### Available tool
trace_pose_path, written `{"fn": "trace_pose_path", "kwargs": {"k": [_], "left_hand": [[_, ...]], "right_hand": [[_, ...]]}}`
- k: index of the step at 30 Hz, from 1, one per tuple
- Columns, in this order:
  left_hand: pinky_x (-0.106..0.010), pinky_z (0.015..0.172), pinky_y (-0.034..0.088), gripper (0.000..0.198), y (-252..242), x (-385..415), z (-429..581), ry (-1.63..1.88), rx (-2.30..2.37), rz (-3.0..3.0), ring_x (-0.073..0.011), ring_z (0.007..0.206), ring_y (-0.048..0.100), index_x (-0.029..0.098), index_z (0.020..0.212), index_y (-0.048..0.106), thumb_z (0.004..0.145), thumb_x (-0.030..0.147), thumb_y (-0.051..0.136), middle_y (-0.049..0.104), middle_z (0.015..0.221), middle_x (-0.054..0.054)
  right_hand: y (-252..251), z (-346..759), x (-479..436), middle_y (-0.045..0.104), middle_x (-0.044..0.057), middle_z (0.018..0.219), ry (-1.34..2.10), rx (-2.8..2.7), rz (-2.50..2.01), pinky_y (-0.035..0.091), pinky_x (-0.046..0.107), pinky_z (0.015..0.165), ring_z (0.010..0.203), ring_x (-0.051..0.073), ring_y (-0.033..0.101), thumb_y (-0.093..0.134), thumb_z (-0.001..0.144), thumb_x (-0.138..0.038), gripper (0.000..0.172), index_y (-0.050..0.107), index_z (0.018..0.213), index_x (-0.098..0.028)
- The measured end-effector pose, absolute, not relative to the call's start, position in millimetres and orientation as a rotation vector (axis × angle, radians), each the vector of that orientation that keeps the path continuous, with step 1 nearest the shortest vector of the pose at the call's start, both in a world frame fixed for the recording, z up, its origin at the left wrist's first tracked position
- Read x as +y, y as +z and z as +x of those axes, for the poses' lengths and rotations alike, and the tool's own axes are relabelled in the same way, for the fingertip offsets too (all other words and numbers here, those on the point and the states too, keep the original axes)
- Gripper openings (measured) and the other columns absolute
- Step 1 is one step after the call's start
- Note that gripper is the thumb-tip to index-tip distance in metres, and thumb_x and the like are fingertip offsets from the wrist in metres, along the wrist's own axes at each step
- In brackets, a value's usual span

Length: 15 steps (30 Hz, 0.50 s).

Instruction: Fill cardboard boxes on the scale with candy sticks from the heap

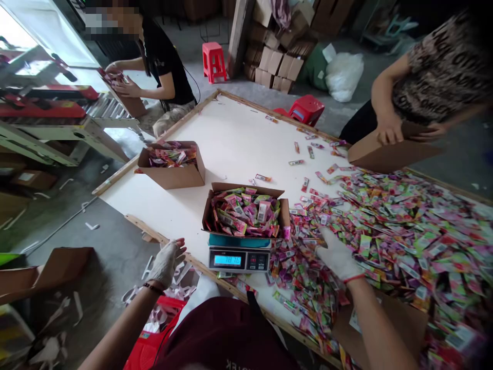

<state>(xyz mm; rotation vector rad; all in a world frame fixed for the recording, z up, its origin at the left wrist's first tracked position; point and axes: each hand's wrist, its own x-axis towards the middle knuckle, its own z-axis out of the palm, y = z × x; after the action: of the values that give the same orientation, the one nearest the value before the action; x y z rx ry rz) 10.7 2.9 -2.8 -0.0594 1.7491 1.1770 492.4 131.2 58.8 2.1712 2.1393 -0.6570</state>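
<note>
A cardboard box [246,211] full of small colourful packets sits on a digital scale [239,259] with a lit blue display. My left hand [166,263], in a pale glove with bare fingertips, is left of the scale by the table's wooden edge; its fingers are apart and hold nothing. To the right of the scale my right hand [339,255], gloved too, reaches at the edge of the large heap of packets [389,226]. Its fingertips are partly lost among the packets, so any grip is unclear.
Another filled box [173,174] stands on the white table [231,133] at the left. A person at the right tilts a box [389,149]; another at the far left handles packets. An open carton [381,324] lies under my right forearm.
</note>
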Motion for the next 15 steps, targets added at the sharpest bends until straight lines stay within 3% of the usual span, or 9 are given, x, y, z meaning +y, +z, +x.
{"fn": "trace_pose_path", "kwargs": {"k": [3, 6, 9, 12, 15], "left_hand": [[-0.034, 0.083, 0.050, 0.027, -5.6, 5.6, 10.5, 1.162, 1.732, -0.057, -0.0219, 0.096, 0.067, 0.018, 0.096, 0.073, 0.073, 0.032, 0.070, 0.071, 0.107, -0.010], [-0.035, 0.085, 0.050, 0.026, -5.2, 10.2, 15.4, 1.147, 1.677, -0.033, -0.0222, 0.098, 0.067, 0.017, 0.099, 0.073, 0.077, 0.031, 0.067, 0.071, 0.109, -0.011], [-0.036, 0.086, 0.050, 0.024, -3.7, 10.0, 18.7, 1.133, 1.641, -0.025, -0.0233, 0.100, 0.067, 0.017, 0.099, 0.074, 0.079, 0.029, 0.066, 0.072, 0.112, -0.013], [-0.035, 0.086, 0.050, 0.023, -5.1, 3.1, 16.6, 1.139, 1.632, -0.055, -0.0229, 0.097, 0.068, 0.016, 0.099, 0.073, 0.080, 0.029, 0.067, 0.072, 0.112, -0.013], [-0.034, 0.085, 0.050, 0.024, -11.7, -7.0, 12.2, 1.146, 1.642, -0.086, -0.0224, 0.094, 0.068, 0.017, 0.098, 0.073, 0.078, 0.030, 0.069, 0.071, 0.113, -0.013]], "right_hand": [[118.9, 422.3, 144.7, 0.072, 0.009, 0.118, -0.787, 2.632, 1.951, 0.054, 0.035, 0.093, 0.103, 0.023, 0.068, 0.052, 0.096, -0.031, 0.051, 0.056, 0.146, -0.021], [152.4, 353.6, 163.8, 0.067, 0.010, 0.131, -0.363, 2.753, 1.413, 0.045, 0.045, 0.105, 0.121, 0.030, 0.059, 0.060, 0.088, -0.023, 0.049, 0.065, 0.137, -0.027], [154.7, 314.9, 184.7, 0.070, 0.013, 0.125, -0.157, 2.528, 1.237, 0.044, 0.051, 0.098, 0.119, 0.034, 0.059, 0.058, 0.087, -0.019, 0.041, 0.072, 0.125, -0.025], [149.3, 313.1, 196.6, 0.074, 0.014, 0.110, -0.262, 2.499, 1.275, 0.044, 0.046, 0.097, 0.111, 0.030, 0.063, 0.054, 0.088, -0.016, 0.028, 0.075, 0.105, -0.019], [152.3, 330.3, 197.4, 0.075, 0.009, 0.099, -0.664, 2.656, 1.611, 0.049, 0.035, 0.086, 0.090, 0.021, 0.066, 0.047, 0.093, -0.021, 0.030, 0.070, 0.111, -0.018]]}}
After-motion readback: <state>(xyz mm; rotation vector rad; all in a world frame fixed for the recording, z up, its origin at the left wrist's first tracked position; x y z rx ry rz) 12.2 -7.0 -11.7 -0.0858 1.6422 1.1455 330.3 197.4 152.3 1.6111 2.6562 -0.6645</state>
